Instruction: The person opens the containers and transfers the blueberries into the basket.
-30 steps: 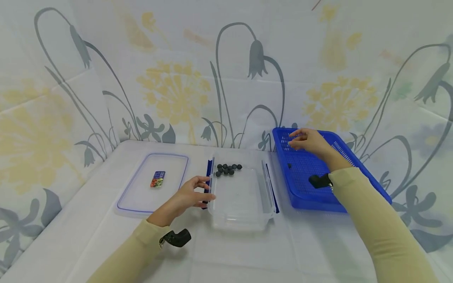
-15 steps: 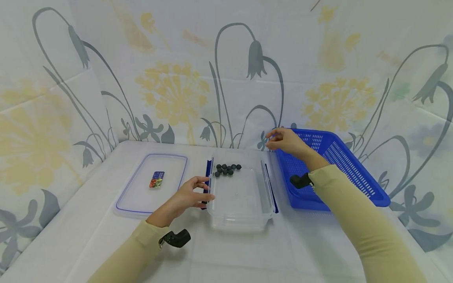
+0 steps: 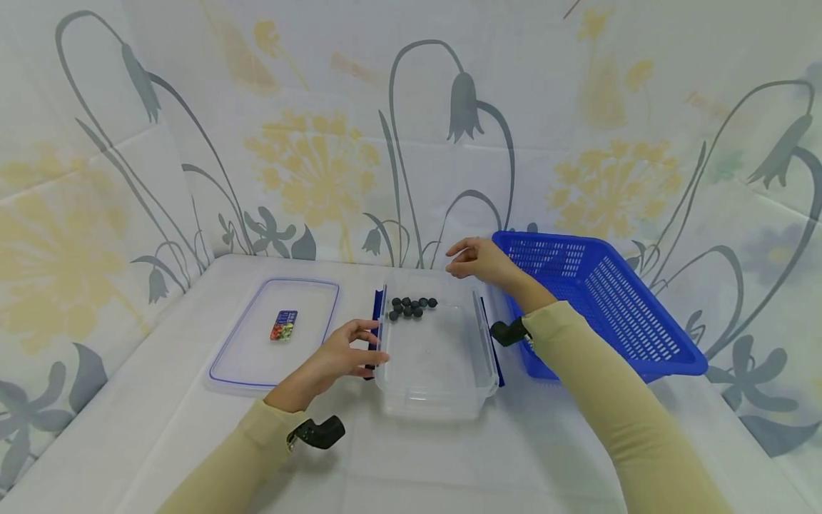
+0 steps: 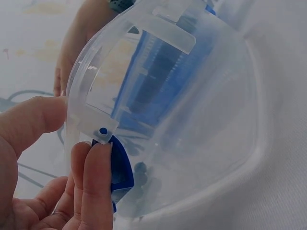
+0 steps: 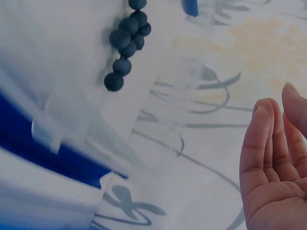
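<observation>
A clear plastic food container (image 3: 430,364) with blue side latches (image 3: 483,314) stands mid-table, and several blueberries (image 3: 406,308) lie at its far left end. My left hand (image 3: 340,352) holds its left side; in the left wrist view the fingers lie on the blue latch (image 4: 122,167) and the thumb is at the rim. Above the container's far right corner hovers my right hand (image 3: 481,263). Its fingers (image 5: 261,143) are loosely bent, and nothing shows between them and the thumb. The blue plastic basket (image 3: 632,300) is to its right, partly behind the right forearm.
A clear lid (image 3: 247,357) with a blue seal lies flat left of the container, bearing a small colourful label (image 3: 284,325). White cloth covers the table (image 3: 411,464). A flower-printed curtain (image 3: 359,93) rises behind it.
My right hand has moved left from over the blue basket to above the container's far right corner. The basket has tipped, its far inner wall showing more. The left hand stays put.
</observation>
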### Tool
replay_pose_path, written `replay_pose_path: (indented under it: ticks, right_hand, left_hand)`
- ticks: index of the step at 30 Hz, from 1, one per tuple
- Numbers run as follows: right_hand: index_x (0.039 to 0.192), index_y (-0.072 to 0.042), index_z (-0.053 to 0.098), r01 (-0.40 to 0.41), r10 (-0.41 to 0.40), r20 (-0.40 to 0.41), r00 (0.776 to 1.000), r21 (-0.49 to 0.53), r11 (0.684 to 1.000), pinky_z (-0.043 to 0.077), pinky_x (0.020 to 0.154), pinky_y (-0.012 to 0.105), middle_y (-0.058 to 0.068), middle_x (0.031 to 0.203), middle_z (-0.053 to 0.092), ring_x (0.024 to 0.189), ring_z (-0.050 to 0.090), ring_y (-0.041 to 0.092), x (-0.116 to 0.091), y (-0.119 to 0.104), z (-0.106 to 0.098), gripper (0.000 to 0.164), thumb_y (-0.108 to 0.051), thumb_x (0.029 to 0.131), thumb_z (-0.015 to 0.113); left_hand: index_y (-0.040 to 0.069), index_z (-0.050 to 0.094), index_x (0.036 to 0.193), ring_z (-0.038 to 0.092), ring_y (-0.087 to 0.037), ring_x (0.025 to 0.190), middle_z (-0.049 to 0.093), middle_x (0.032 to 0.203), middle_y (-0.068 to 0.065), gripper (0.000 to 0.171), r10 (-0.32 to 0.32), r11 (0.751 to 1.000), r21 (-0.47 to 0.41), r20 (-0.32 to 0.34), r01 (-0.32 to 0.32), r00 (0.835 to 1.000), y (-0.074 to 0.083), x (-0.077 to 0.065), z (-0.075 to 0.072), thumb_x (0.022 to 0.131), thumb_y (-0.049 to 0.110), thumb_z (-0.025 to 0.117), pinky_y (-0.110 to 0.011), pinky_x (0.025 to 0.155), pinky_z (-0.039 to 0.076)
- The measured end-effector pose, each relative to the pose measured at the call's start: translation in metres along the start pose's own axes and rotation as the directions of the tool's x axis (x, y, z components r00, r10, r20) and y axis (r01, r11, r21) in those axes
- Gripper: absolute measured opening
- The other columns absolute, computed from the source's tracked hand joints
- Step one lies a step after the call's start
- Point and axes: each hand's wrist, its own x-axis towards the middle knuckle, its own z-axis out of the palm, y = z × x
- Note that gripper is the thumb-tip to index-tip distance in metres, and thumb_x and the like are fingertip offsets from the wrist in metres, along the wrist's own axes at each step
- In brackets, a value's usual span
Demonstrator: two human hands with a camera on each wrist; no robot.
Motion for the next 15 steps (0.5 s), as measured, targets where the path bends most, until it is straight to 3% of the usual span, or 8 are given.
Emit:
replay_pose_path:
  ticks: [15]
  right_hand:
    - [0.114,0.001,0.055,-0.101,0.104,-0.004,0.995,0.189,0.977,0.046,0.091,0.042,0.014,0.097,0.061,0.092,0.061,0.029,0.031,0.019,0.052,0.031,-0.009,0.087,0.066]
  left_hand:
    - [0.005,0.042,0.134,0.06,-0.021,0.083,0.048,0.114,-0.014,0.06,-0.01,1.0,-0.007,-0.003,0.01,1.0,-0.003,0.003,0.001,0.081,0.006,0.071,-0.037,0.074,0.054]
